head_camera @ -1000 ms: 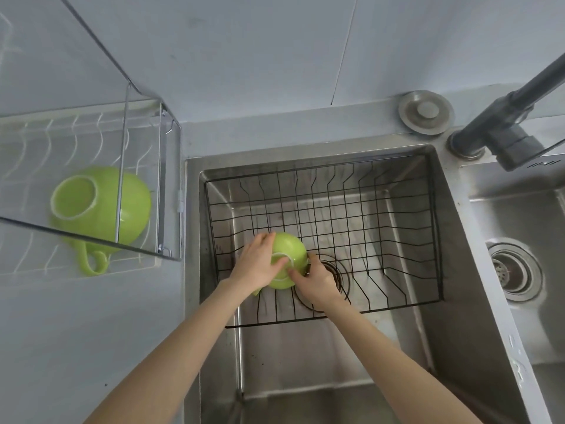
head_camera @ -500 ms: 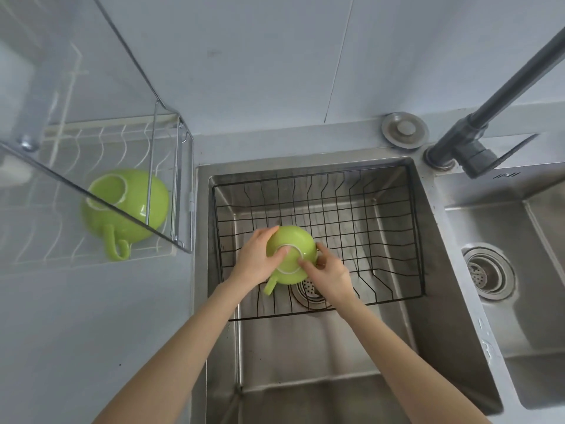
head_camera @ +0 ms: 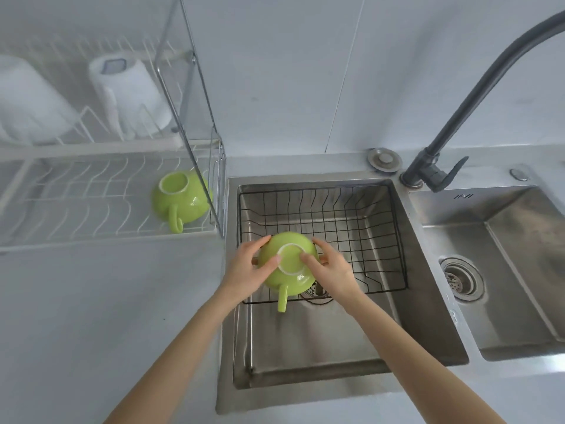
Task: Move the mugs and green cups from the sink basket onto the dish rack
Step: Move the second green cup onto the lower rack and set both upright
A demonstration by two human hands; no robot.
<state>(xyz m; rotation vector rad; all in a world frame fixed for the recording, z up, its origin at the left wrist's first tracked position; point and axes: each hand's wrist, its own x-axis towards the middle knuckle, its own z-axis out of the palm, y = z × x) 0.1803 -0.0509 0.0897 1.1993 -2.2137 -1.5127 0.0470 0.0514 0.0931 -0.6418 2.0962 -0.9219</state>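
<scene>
A green cup (head_camera: 287, 275) hangs upside down over the left front part of the black wire sink basket (head_camera: 360, 228), its handle pointing toward me. My left hand (head_camera: 249, 269) grips its left side and my right hand (head_camera: 328, 269) grips its right side. A second green cup (head_camera: 183, 197) lies upside down on the lower tier of the white dish rack (head_camera: 76, 209), at its right end. Two white mugs (head_camera: 131, 93) stand upside down on the rack's upper tier. Apart from the held cup, the basket holds nothing that I can see.
The basket sits in the left steel sink (head_camera: 305, 347); a second basin with a drain (head_camera: 461, 278) lies to the right. A dark faucet (head_camera: 477, 96) arches over the divide. A round cap (head_camera: 383, 159) sits on the rim behind the sink. Grey counter spreads below the rack.
Both hands have raised the green cup up out of the basket and slightly to the left. The view has tilted up, bringing the rack's upper tier and white mugs into sight.
</scene>
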